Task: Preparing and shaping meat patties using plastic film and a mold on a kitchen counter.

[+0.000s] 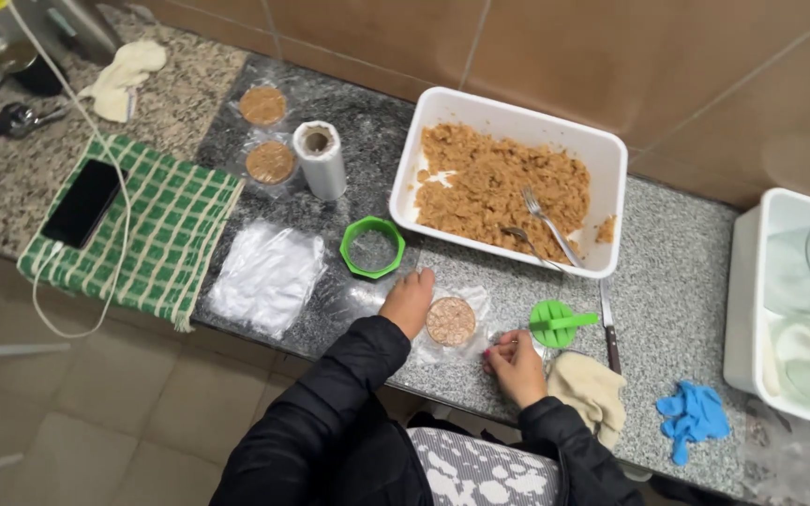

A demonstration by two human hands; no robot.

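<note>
- Left hand [409, 302] flat on the counter [677, 281], fingers together, pinning the edge of the clear film [475, 302] just left of the patty [450, 321]; grips nothing, only presses, likely to keep the film from sliding.
- Right hand [514, 364] curled at the film's near right corner, fingertips pinched; whether film is actually caught between them cannot be told.
- Patty round, flat, pale brown, grainy on top, lying on the film between both hands, near the counter's front edge.
- Green press [555, 323] just right of the patty, a ridged plastic disc with a bar handle, set within easy reach.
- Green ring [373, 247] behind the left hand, open, empty, hexagonal outside.
- White tub [611, 155] further back, square-cornered, holding crumbly brown mix [489, 187] with a fork [547, 225] standing in it.
- Two wrapped patties [266, 133] at the rear beside a film roll [319, 159], apart from the work spot.
- Film sheets [267, 275] stacked flat, glossy, left of the ring.
- Knife [608, 328], beige cloth [592, 392] and blue glove [693, 415] lying to the right on speckled granite.
</note>
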